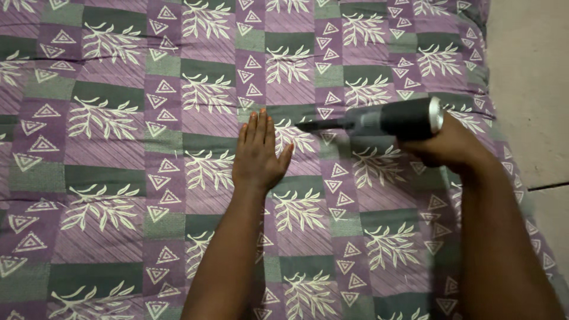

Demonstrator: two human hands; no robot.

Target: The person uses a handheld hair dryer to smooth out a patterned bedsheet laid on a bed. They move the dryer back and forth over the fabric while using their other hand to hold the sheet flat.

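**Flat left hand and a hand vacuum over a patterned cover**

Two bare forearms are seen rising from the near edge of the view, one at centre and one at the right. The left hand (258, 155) is laid flat on the cover (118, 178), palm down, with the fingers straight and held close together and the thumb set slightly apart to the right; nothing is gripped by it. The right hand (446, 145) is wrapped around the handle beneath one dark vacuum (396, 120), and its fingers are largely hidden under the body. The vacuum is held level, just above the cover, with its silver end cap turned to the right and its narrow black nozzle (320, 125) pointed left. The nozzle tip is found just beside the left fingertips, to their right; whether it touches the cloth cannot be told.

One cover is counted, patched in purple and green with pale leaves and triangles. It is spread across nearly the whole view, with open cloth left of the hands and beyond them. Its right edge is met by a pale floor (527, 71) running from near to far.
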